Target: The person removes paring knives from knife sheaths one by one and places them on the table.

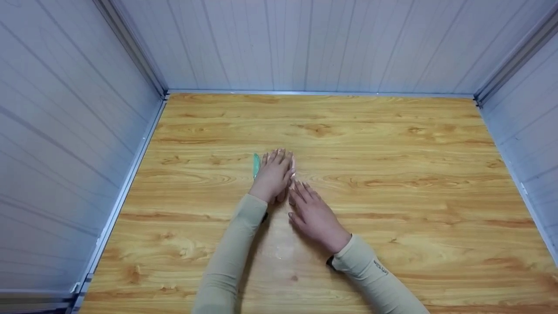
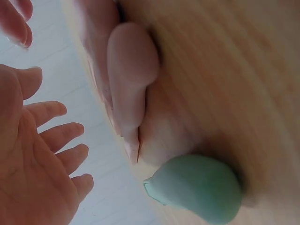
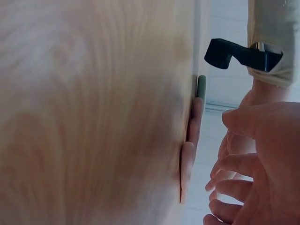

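My left hand (image 1: 272, 176) is spread palm-down above two slim pink handled pieces, its fingers nearly straight. In the head view it covers most of them; only a pale pink edge (image 1: 293, 165) shows. From the left wrist, a rounded pink handle (image 2: 133, 70) tapers to a thin tip beside a second pink piece (image 2: 96, 28). A matching green piece (image 1: 256, 165) lies just left of the left hand, its rounded end (image 2: 201, 187) nearest that wrist. My right hand (image 1: 316, 216), fingers extended, has its fingertips close to the near end of the pink pieces.
The pieces lie on a wood-grain tabletop (image 1: 392, 174). White panels (image 1: 287, 48) stand along its back and both sides. In the right wrist view, a black device (image 3: 243, 56) is strapped near the other arm's sleeve.
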{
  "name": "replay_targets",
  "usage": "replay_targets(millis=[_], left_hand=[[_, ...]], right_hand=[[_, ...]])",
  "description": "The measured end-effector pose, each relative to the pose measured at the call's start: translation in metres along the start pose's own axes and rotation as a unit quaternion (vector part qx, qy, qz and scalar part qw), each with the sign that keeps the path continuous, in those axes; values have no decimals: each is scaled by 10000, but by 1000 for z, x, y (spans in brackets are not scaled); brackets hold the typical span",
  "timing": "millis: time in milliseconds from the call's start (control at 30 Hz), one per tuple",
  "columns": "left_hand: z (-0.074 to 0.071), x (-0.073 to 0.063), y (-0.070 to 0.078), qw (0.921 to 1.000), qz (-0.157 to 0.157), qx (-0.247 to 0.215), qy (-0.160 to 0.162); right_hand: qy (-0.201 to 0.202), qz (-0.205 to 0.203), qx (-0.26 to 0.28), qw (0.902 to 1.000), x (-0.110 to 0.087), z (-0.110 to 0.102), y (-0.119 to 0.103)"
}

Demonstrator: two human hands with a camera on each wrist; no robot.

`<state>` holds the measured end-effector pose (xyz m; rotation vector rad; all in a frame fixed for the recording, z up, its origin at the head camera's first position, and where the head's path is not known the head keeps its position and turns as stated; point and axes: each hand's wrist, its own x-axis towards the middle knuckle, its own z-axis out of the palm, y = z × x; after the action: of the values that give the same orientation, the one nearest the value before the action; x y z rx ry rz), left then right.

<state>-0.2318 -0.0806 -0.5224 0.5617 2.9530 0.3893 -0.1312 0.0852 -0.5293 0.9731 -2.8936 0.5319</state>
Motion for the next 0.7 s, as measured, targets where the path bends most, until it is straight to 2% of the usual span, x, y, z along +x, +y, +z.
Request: replay_targets(millis=[167, 400, 700], left_hand=[[-1, 5, -1, 9996, 46, 125, -256], [2, 10, -3, 9996, 149, 105, -220], [7, 18, -7, 9990, 176, 263, -324]], right_hand=[[-86, -17, 5, 10000, 3, 4, 0], [-103, -40, -28, 9999, 6, 6, 1], [-125, -136, -150, 9997, 9, 9, 1]])
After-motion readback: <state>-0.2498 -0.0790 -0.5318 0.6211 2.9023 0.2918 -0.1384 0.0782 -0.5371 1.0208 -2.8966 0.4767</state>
